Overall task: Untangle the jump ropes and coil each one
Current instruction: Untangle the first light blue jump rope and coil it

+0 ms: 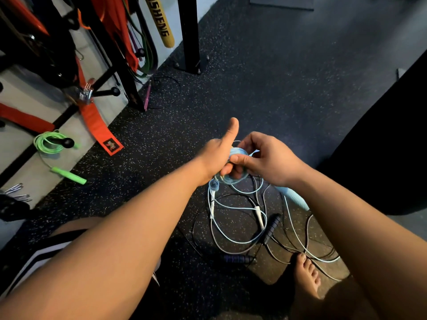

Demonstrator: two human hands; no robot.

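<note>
Head view (only view).

Left hand (217, 155): raised above the floor, fingers curled round a small coil of the thin light blue jump rope (239, 150). Thumb points straight up, clear of the cord. Grip closed on the coil.

Right hand (265, 158): just beside the left hand and touching it. Thumb and fingers pinch the same rope at the coil. Grip closed on the cord.

The rest of the light blue rope drops from the coil and lies in loose loops on the speckled black rubber floor (254, 88). One pale blue handle (297, 200) shows below the right wrist.

Thin black jump rope with dark foam handles (272, 227): on the floor beneath the hands. Its cord crosses the blue loops in several places. The second handle lies nearer the body.

Bare foot (307, 273): on the floor at the near edge of the loops, toes close to the cords.

Neon green jump rope (49, 142): coiled and looped over a black ball-ended peg on the left, one green handle (69, 175) lower down. Well apart from the hands.

Purple-handled rope (147, 98): at the foot of the black metal rack (189, 33), its thin dark cord lying on the floor beside it.

Orange webbing strap (99, 128) and yellow lettered band (159, 19): hanging at the rack.
</note>
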